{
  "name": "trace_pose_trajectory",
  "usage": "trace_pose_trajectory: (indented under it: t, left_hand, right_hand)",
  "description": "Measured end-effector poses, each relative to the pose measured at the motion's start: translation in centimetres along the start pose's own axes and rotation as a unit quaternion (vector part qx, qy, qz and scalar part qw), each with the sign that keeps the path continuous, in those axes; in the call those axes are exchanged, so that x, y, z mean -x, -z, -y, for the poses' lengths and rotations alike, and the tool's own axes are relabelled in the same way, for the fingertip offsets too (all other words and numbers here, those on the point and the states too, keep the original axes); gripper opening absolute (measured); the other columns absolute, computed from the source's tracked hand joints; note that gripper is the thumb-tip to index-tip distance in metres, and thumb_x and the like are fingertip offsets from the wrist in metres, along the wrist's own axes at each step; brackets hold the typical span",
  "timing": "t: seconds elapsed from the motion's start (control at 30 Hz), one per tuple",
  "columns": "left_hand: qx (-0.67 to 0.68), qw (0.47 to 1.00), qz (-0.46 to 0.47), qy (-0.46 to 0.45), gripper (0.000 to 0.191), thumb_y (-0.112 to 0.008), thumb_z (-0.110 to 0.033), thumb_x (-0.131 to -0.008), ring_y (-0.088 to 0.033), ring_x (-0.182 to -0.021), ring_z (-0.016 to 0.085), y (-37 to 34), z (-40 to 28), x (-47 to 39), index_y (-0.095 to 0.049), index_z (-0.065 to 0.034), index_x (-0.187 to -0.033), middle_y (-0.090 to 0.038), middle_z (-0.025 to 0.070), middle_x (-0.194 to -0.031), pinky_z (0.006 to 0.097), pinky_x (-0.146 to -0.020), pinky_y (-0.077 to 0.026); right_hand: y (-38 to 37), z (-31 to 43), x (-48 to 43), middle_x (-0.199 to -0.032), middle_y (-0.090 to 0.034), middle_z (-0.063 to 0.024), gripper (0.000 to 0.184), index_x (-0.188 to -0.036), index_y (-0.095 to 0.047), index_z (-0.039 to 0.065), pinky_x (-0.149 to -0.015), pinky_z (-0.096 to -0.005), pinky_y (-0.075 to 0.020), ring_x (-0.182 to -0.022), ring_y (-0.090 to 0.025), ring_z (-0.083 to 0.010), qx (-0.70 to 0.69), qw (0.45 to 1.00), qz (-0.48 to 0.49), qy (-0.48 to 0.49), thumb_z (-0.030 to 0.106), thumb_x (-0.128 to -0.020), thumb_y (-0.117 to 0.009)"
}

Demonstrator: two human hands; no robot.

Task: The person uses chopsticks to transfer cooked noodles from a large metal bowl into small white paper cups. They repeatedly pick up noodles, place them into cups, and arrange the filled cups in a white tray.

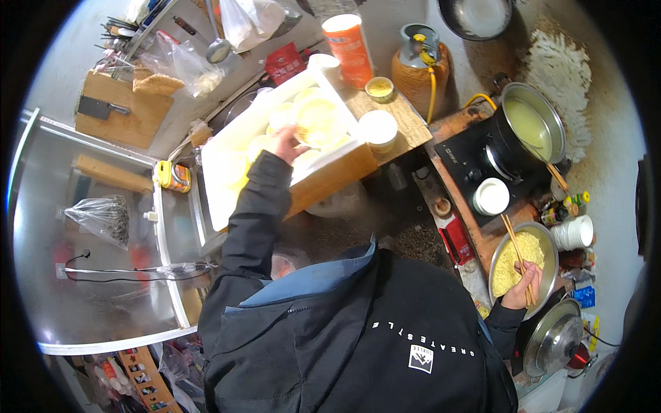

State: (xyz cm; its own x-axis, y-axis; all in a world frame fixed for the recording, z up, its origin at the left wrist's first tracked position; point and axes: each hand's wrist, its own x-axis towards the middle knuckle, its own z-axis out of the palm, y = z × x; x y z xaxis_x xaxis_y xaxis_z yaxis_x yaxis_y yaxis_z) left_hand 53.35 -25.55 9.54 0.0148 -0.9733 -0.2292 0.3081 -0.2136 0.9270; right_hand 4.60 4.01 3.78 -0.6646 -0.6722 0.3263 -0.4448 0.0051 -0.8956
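My left hand reaches into a white-lined rectangular box and grips the edge of a pale round bowl with yellowish contents. Glare washes out much of that bowl and the several round bowls around it. On the other side, my right hand holds a pair of wooden chopsticks. They slant over a metal basin that contains a mound of yellow noodles.
A pot of pale liquid stands on a black cooktop, beside a white tub. A lidded tub and small bowl sit near the box. Behind them stands a gas cylinder. A cleaver lies at far left.
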Motion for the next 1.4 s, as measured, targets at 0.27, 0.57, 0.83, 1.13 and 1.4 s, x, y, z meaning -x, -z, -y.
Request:
trace_pose_trajectory:
  t: [0.27, 0.57, 0.83, 1.13, 1.4]
  left_hand:
    - [-0.14, 0.934, -0.31, 0.107, 0.029, -0.052, -0.023, -0.087, -0.06, -0.096, 0.027, 17.0, -3.2, -8.2, -0.054, -0.0012, -0.107, -0.061, 0.0174, -0.103, 0.0422, -0.083, -0.048]
    - [-0.612, 0.774, -0.159, 0.031, 0.032, -0.056, -0.026, -0.083, -0.061, -0.095, 0.029, 15.6, -4.3, -18.2, -0.058, -0.0013, -0.103, -0.062, 0.0193, -0.101, 0.0409, -0.083, -0.048]
    - [-0.736, 0.667, -0.114, 0.007, 0.035, -0.06, -0.03, -0.08, -0.061, -0.094, 0.03, 14.7, -3.7, -21.1, -0.062, -0.0013, -0.099, -0.062, 0.0209, -0.099, 0.0397, -0.084, -0.048]
    - [-0.796, 0.584, -0.151, -0.04, 0.038, -0.065, -0.034, -0.076, -0.062, -0.094, 0.031, 17.4, -0.8, -18.4, -0.066, -0.0014, -0.095, -0.063, 0.0228, -0.096, 0.0383, -0.084, -0.047]
    - [-0.782, 0.617, -0.09, 0.01, 0.028, -0.065, -0.018, -0.069, -0.062, -0.095, 0.027, 16.9, 0.9, -23.1, -0.068, -0.0091, -0.095, -0.065, 0.014, -0.099, 0.0346, -0.086, -0.047]
  right_hand:
    - [-6.2, 0.9, 0.3, -0.086, -0.055, -0.0108, 0.029, -0.088, -0.057, -0.007, -0.065, -0.0265, -0.0485, -0.071, -0.059, -0.0172, -0.002, 0.997, 0.016, -0.073, 0.018, -0.096, -0.042]
    - [-10.0, 1.7, 2.3, -0.085, -0.055, -0.0088, 0.029, -0.089, -0.057, -0.007, -0.063, -0.0234, -0.0477, -0.07, -0.058, -0.0148, -0.011, 0.995, 0.016, -0.097, 0.017, -0.095, -0.043]
    - [-10.3, 1.9, 2.2, -0.084, -0.055, -0.0084, 0.028, -0.088, -0.057, -0.007, -0.062, -0.023, -0.048, -0.069, -0.058, -0.0139, 0.018, 0.995, 0.011, -0.1, 0.016, -0.095, -0.044]
    - [-10.0, 2.5, 2.3, -0.083, -0.055, -0.009, 0.028, -0.086, -0.057, -0.008, -0.063, -0.0243, -0.0488, -0.069, -0.058, -0.0147, 0.014, 0.995, 0.001, -0.1, 0.015, -0.095, -0.045]
    - [-9.0, 2.8, 3.1, -0.083, -0.054, -0.0092, 0.029, -0.085, -0.057, -0.008, -0.065, -0.0253, -0.0493, -0.07, -0.059, -0.0154, 0.05, 0.994, 0.004, -0.093, 0.015, -0.095, -0.043]
